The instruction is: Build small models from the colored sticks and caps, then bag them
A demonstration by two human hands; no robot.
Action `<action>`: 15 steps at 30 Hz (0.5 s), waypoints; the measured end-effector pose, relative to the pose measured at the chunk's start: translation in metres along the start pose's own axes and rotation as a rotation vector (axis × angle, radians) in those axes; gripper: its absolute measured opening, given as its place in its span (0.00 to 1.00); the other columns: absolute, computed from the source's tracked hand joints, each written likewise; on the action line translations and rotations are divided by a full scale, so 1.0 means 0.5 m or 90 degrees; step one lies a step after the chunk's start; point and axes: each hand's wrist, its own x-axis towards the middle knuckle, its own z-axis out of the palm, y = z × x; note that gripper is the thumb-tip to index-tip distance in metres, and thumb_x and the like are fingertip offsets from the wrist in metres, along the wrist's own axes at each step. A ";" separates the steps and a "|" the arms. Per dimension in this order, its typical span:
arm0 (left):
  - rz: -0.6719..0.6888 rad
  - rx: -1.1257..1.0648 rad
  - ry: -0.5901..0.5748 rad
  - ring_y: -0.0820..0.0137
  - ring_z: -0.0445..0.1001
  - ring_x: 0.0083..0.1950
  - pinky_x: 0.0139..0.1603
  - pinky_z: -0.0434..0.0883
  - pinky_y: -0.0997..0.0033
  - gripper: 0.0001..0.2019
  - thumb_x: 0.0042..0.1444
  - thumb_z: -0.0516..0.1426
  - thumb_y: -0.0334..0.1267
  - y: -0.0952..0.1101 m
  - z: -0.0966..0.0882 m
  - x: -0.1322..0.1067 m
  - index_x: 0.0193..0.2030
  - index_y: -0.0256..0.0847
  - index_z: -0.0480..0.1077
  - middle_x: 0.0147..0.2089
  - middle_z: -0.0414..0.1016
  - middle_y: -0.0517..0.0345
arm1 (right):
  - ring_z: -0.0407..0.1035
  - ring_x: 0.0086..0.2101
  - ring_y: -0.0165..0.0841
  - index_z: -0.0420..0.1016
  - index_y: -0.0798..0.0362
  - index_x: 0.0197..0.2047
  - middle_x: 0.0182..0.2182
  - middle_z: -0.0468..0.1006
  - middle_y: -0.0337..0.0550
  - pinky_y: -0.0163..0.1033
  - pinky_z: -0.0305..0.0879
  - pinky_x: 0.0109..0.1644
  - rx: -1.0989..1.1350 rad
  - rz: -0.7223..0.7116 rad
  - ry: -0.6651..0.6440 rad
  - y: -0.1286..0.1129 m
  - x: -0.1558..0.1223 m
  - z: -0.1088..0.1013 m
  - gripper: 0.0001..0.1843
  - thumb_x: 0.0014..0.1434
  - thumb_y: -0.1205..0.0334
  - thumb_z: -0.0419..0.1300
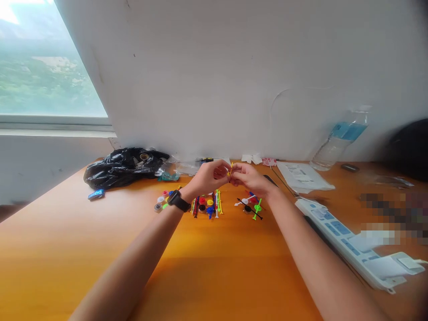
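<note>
A black bag (115, 171) slumps at the back left of the table (187, 276), with a blue packet (96, 194) just in front of it and clear plastic (185, 166) to its right. Along the right side lie a paper sheet (305, 176) and a white power strip (339, 229); a bottle (336, 138) leans near the wall (214, 80). Coloured caps (202, 201) and loose arrows (219, 203) sit below the hands, and the left wrist, wearing a black watch (179, 200), hides some of them. Crossed arrows on discs (247, 208) lie in a separate cluster beside the right forearm.

The yellow piece (232, 167) is raised above the table, between the two hands' fingertips. Its long axis runs nearly upright, the top leaning slightly right; the lower end is hidden by fingers, so which end is the tip cannot be told. The right hand (249, 177) pinches it between thumb and forefinger. The left hand (210, 178) is half curled, fingertips close against the piece; whether they grip it is unclear.
</note>
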 end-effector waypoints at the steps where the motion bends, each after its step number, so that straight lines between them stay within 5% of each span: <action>1: -0.012 -0.010 -0.003 0.68 0.82 0.42 0.46 0.79 0.71 0.10 0.58 0.62 0.32 -0.006 0.002 -0.001 0.47 0.38 0.76 0.43 0.83 0.53 | 0.65 0.29 0.28 0.71 0.53 0.40 0.28 0.73 0.35 0.34 0.61 0.35 -0.003 0.009 0.000 0.006 0.003 0.004 0.09 0.56 0.61 0.64; 7: -0.090 -0.034 -0.026 0.69 0.80 0.36 0.34 0.73 0.75 0.04 0.57 0.63 0.33 -0.041 0.010 -0.008 0.38 0.37 0.75 0.34 0.82 0.55 | 0.55 0.23 0.27 0.67 0.50 0.37 0.24 0.64 0.32 0.33 0.50 0.27 -0.192 0.085 0.022 0.048 0.011 0.016 0.08 0.64 0.56 0.58; 10: -0.122 0.004 -0.032 0.69 0.79 0.33 0.30 0.70 0.76 0.10 0.56 0.67 0.40 -0.053 0.015 -0.015 0.37 0.38 0.73 0.31 0.80 0.57 | 0.57 0.22 0.28 0.70 0.50 0.39 0.24 0.66 0.33 0.33 0.52 0.26 -0.318 0.144 0.034 0.074 0.015 0.012 0.09 0.66 0.53 0.59; 15: -0.101 0.170 -0.102 0.61 0.82 0.42 0.45 0.77 0.65 0.08 0.58 0.67 0.41 -0.066 0.038 -0.023 0.40 0.39 0.80 0.42 0.85 0.50 | 0.64 0.24 0.32 0.73 0.51 0.35 0.22 0.69 0.37 0.35 0.56 0.28 -0.458 0.190 0.055 0.094 0.022 0.009 0.12 0.56 0.56 0.70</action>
